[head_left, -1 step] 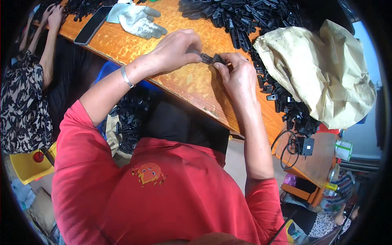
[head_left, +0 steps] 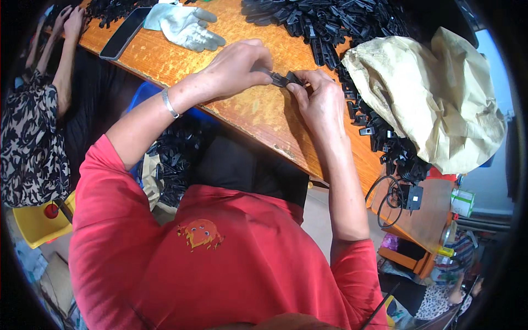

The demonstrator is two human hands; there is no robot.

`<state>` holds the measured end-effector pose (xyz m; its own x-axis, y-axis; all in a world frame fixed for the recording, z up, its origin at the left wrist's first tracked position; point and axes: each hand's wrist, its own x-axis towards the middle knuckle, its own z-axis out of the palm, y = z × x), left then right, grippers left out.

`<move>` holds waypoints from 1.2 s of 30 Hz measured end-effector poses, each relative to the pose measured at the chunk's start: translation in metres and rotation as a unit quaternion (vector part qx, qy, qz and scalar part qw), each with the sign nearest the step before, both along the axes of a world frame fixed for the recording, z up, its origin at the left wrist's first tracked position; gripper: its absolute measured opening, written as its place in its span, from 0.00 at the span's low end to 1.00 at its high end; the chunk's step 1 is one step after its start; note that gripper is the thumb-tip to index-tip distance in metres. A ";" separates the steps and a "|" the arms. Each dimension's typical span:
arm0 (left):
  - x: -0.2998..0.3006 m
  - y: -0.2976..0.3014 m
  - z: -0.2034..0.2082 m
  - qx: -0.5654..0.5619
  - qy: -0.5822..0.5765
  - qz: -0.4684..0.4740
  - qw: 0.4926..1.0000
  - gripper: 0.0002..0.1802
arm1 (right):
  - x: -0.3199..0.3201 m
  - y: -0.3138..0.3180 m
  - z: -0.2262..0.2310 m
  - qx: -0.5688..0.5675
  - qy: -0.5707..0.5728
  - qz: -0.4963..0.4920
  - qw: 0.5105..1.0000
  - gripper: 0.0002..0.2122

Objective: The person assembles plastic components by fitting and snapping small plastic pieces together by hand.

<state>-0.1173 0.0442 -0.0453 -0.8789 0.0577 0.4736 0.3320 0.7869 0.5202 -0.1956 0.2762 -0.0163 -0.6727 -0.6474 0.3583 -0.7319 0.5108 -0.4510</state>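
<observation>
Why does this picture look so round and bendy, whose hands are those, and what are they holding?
There is no robot here, just a person in a red shirt. The camera is the left one of two worn on the person's head. It looks down through a wide fisheye lens, so straight edges bend near the rim.

The left hand and right hand are bare. Between them, their fingers pinch a small black plastic piece; its exact kind is hard to tell.

On the wooden table lie a heap of black plastic parts, a pale work glove, what looks like a smartphone and a crumpled cream bag.
</observation>
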 end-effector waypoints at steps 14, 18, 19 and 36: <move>0.012 -0.007 -0.004 0.027 -0.019 0.001 0.999 0.13 | -0.010 -0.002 0.000 0.024 -0.006 0.068 0.997 0.11; 0.010 -0.001 -0.004 0.022 -0.002 -0.011 1.000 0.12 | -0.011 -0.004 0.002 0.018 -0.002 0.085 0.996 0.10; 0.010 0.000 -0.002 0.024 -0.005 -0.013 1.000 0.12 | -0.011 -0.009 0.001 0.015 0.003 0.095 0.995 0.09; 0.053 -0.042 0.082 -0.041 -0.161 -0.025 0.986 0.18 | -0.019 0.045 0.011 0.087 0.102 -0.166 0.977 0.14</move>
<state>-0.0642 0.0019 0.0367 -0.9781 0.1310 0.1616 0.1988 0.8172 0.5410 -0.2150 0.3209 -0.0055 -0.7821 -0.4687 0.4106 -0.5782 0.7916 -0.1976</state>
